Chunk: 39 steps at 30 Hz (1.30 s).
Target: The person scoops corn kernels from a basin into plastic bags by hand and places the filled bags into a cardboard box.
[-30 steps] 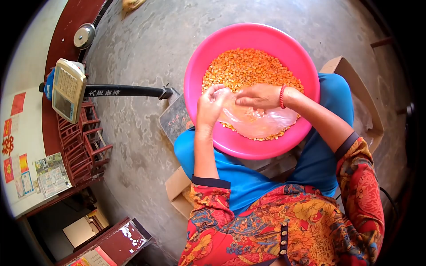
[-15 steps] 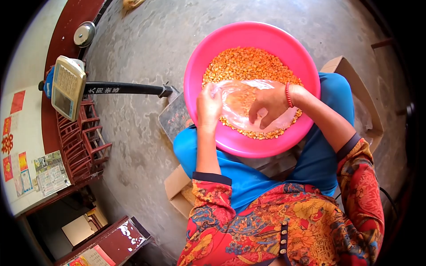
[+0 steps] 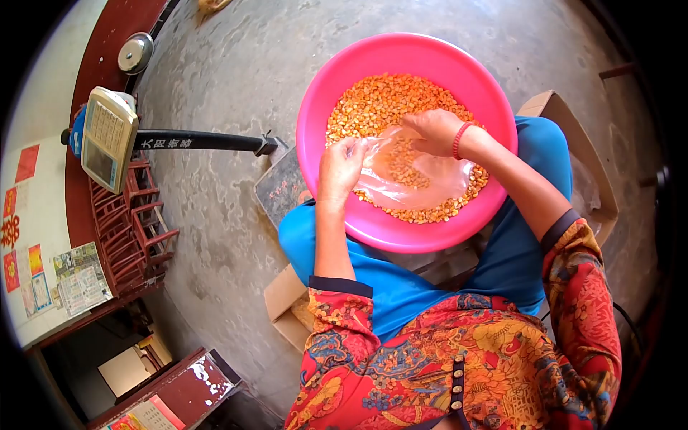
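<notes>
A clear plastic bag (image 3: 419, 188) lies over the corn kernels (image 3: 390, 100) in a wide pink basin (image 3: 333, 79) between my knees. My left hand (image 3: 340, 170) grips the bag's left edge, fingers closed on the film. At the bag's upper right side, my right hand (image 3: 436, 132) pinches its edge between thumb and fingers; a red beaded bracelet circles that wrist. The film stretches between both hands, and kernels show through it. Whether any kernels are inside the bag I cannot tell.
A platform scale has its display (image 3: 109, 140) on a black post (image 3: 201, 141) at the left, its plate (image 3: 283, 185) beside the basin. Cardboard boxes (image 3: 584, 158) stand by my right leg and below my left knee. Red wooden stools (image 3: 136, 229) are stacked along the wall.
My right hand has moved up from over the middle of the bag to its upper edge and closed on it. The film has spread lower. My left hand keeps its hold.
</notes>
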Available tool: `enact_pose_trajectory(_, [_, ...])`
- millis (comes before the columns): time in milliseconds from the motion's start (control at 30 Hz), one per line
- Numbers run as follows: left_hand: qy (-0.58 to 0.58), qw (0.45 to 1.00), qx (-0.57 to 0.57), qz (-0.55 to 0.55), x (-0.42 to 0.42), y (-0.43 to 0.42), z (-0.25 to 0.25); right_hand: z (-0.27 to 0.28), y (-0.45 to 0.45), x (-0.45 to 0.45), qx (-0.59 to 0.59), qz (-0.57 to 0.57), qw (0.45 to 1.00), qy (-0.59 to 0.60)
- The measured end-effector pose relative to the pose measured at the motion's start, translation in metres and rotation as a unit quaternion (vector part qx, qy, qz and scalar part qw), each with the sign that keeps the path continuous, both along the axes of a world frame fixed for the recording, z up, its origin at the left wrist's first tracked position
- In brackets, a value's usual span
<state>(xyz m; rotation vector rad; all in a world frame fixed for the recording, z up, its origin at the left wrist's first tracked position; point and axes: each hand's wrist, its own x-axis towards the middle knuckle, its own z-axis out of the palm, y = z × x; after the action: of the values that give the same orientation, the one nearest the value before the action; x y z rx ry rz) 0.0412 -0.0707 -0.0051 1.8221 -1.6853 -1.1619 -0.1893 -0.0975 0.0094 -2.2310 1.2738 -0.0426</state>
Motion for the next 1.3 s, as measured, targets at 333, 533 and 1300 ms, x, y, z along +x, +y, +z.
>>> enact_pose_trajectory(333, [0.213,0.975,-0.054,-0.017,-0.008,0.002,0.013,-0.02,-0.022,-0.003,0.005,-0.046,0.991,-0.127])
enact_pose_trajectory(533, [0.057,0.998,0.007,-0.023,-0.012,0.006,0.0,-0.054,-0.038,0.006,-0.235,-0.108,0.963,-0.079])
enact_pose_trajectory(1300, [-0.005,0.996,-0.072,-0.052,-0.017,0.004,0.016,0.0,-0.01,0.023,0.37,-0.084,0.849,-0.367])
